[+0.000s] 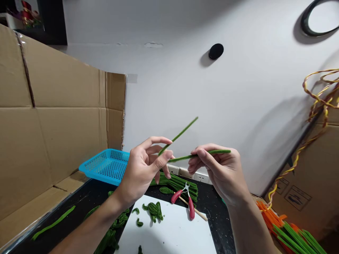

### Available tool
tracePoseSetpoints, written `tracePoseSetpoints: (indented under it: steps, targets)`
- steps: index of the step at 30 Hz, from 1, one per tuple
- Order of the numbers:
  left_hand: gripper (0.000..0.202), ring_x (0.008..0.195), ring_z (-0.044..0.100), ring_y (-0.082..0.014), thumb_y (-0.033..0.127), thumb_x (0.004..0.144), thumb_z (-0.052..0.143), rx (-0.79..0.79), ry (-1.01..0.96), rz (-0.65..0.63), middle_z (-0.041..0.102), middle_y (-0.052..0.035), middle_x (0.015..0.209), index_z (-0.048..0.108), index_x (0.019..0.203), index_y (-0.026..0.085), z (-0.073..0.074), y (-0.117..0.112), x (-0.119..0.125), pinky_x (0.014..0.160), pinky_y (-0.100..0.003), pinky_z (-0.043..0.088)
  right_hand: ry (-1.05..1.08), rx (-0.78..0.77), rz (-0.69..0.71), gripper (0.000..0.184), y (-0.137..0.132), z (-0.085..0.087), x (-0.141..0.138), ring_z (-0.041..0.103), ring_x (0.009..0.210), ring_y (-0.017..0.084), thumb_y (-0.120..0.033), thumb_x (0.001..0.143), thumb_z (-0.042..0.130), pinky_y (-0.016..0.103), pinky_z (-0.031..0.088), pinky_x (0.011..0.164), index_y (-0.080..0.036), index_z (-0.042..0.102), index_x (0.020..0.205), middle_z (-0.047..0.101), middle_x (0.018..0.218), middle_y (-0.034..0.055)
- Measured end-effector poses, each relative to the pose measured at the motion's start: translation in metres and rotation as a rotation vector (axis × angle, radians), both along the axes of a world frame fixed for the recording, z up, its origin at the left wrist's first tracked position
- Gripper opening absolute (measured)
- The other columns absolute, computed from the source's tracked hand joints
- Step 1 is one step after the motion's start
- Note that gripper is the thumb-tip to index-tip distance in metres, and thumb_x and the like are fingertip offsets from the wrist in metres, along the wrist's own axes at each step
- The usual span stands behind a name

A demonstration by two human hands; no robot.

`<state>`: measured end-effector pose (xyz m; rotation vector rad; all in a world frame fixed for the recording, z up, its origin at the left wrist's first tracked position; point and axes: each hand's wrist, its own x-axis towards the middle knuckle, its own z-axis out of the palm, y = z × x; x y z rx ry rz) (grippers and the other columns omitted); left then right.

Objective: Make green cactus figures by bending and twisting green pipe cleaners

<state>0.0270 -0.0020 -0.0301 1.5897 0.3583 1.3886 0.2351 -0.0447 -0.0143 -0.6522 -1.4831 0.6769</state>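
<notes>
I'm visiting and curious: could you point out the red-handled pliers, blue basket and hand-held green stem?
Red-handled pliers (191,208), head view: lower red handle.
Blue basket (100,176), head view: front wall.
Green stem (182,158), head view: lower, nearly level stretch.

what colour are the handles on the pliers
The pliers' handles are red, seen best in the head view.

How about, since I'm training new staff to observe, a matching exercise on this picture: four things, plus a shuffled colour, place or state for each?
Things:
1. Right hand
2. Pliers
3. Basket
4. Sheet

Descriptions:
A. Blue, full of small holes
B. White, lying under small green pieces
C. Pinching a fuzzy green strip
D. Red-handled, jaws apart

Pairs: 1-C, 2-D, 3-A, 4-B
</notes>
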Motion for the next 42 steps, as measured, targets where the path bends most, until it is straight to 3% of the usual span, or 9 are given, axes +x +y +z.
tracePoseSetpoints:
  steps: [6, 10, 14, 19, 28, 35, 42]
  targets:
    - [0.037, 0.06, 0.072, -0.0127, 0.028, 0.082, 0.092, 0.176, 0.052, 0.179, 0.08, -0.003, 0.091, 0.073, 0.112, 0.02, -0.002, -0.003, -0.004, 0.048, -0.022, 0.052, 0.027, -0.013, -0.056, 0.019, 0.0, 0.002, 0.002, 0.077, 0.058, 0.019, -0.036, 0.093, 0.083, 0.03, 0.069, 0.058, -0.018, 0.083, 0.086, 0.079, 0.071, 0.0064]
    - [0.031, 0.065, 0.074, -0.0135, 0.031, 0.086, 0.089, 0.278, 0.119, 0.27, 0.082, -0.0027, 0.095, 0.076, 0.114, 0.024, -0.004, -0.001, -0.007, 0.058, -0.026, 0.058, 0.041, -0.009, -0.073, 0.018, -0.001, 0.004, 0.003, 0.077, 0.058, 0.018, -0.036, 0.092, 0.084, 0.029, 0.069, 0.059, -0.019, 0.083, 0.085, 0.08, 0.071, 0.0059]
    - [0.02, 0.064, 0.076, -0.0157, 0.037, 0.096, 0.078, 0.276, 0.122, 0.23, 0.083, -0.0045, 0.097, 0.078, 0.112, 0.024, -0.008, -0.001, -0.006, 0.056, -0.028, 0.06, 0.073, -0.038, -0.048, 0.019, -0.001, 0.005, 0.001, 0.077, 0.058, 0.019, -0.037, 0.088, 0.087, 0.029, 0.068, 0.056, -0.019, 0.083, 0.086, 0.079, 0.07, 0.006]
    - [0.033, 0.063, 0.076, -0.016, 0.041, 0.097, 0.076, 0.244, 0.128, 0.23, 0.083, -0.0051, 0.099, 0.075, 0.126, 0.025, -0.01, -0.002, -0.003, 0.053, -0.026, 0.058, 0.157, -0.113, -0.021, 0.028, 0.004, 0.005, -0.005, 0.074, 0.056, 0.017, -0.042, 0.085, 0.089, 0.026, 0.066, 0.053, -0.016, 0.082, 0.089, 0.078, 0.069, 0.0072]
    - [0.035, 0.046, 0.047, -0.0067, 0.041, 0.105, 0.066, 0.22, 0.098, 0.217, 0.078, -0.0017, 0.081, 0.075, 0.137, 0.03, -0.014, -0.001, -0.005, 0.043, -0.022, 0.043, 0.161, -0.104, 0.018, 0.023, -0.001, 0.008, -0.007, 0.068, 0.051, 0.014, -0.037, 0.086, 0.088, 0.024, 0.061, 0.047, -0.019, 0.081, 0.099, 0.076, 0.07, 0.0031]
    - [0.03, 0.048, 0.045, -0.0049, 0.039, 0.106, 0.065, 0.238, 0.1, 0.219, 0.073, 0.0, 0.08, 0.079, 0.13, 0.029, -0.013, 0.0, -0.004, 0.044, -0.02, 0.039, 0.141, -0.073, 0.007, 0.017, -0.007, 0.01, -0.005, 0.064, 0.049, 0.012, -0.033, 0.085, 0.089, 0.024, 0.058, 0.044, -0.021, 0.082, 0.095, 0.072, 0.068, 0.001]
    - [0.035, 0.05, 0.043, -0.008, 0.044, 0.106, 0.063, 0.164, 0.189, 0.128, 0.053, 0.003, 0.064, 0.08, 0.126, 0.021, -0.015, -0.001, -0.002, 0.043, -0.022, 0.034, 0.171, -0.083, 0.074, 0.01, -0.007, 0.012, -0.003, 0.062, 0.05, 0.01, -0.027, 0.085, 0.089, 0.021, 0.055, 0.042, -0.022, 0.085, 0.092, 0.071, 0.068, -0.0003]
